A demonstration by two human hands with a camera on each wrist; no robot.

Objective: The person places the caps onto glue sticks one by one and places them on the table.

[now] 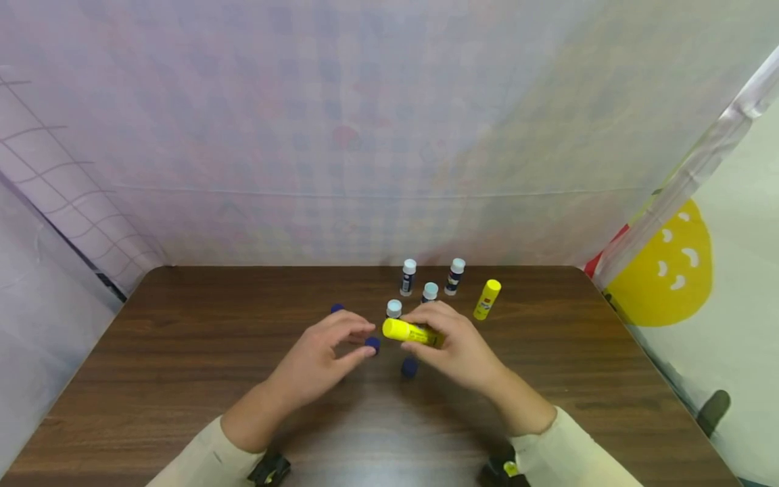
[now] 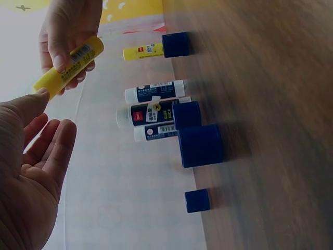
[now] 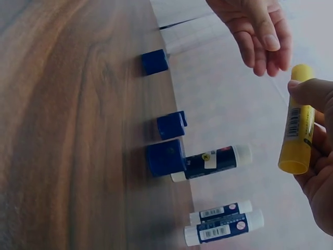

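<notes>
Table [image 1: 182, 352] below, yellow glue stick [image 1: 404, 331] pinched in right hand [image 1: 460, 343]

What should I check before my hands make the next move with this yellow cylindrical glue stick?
1. Right hand grips the yellow cylindrical glue stick: ok.
2. Left hand empty: ok.
3. Left hand touching that stick: not ok, gap visible.
4. Second yellow glue stick upright on the brown wood-grain table: ok.
5. White-and-navy cylindrical glue sticks upright: ok.
6. Amount left inside the held stick: cannot tell.
</notes>
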